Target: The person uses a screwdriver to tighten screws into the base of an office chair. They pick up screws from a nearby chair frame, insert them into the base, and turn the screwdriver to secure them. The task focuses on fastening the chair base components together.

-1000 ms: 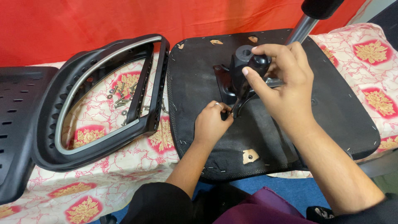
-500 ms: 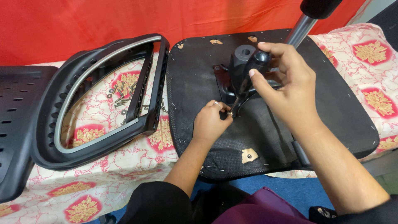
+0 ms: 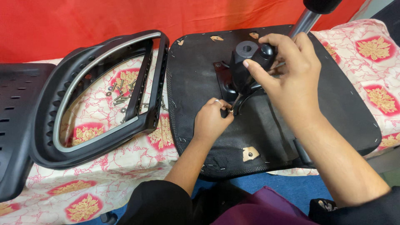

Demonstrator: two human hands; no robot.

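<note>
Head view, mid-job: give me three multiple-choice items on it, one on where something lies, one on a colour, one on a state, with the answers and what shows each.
1. Where do the loose screws lie?
A. on the patterned cloth inside the curved black frame
B. on the black seat underside
C. in the right hand

2. What colour is the backdrop behind the work surface?
A. blue
B. red
C. white

3. How is the right hand engaged?
A. lying flat on the cloth
B. hanging free above the seat
C. closed on the black knob of a tool

Answers:
1 A: the screws sit on the patterned cloth, ringed by the curved black frame.
2 B: plain red fabric fills the top of the view.
3 C: its fingers wrap the black knob, with the tool's thin shaft running down to the left hand on the seat underside.
</note>
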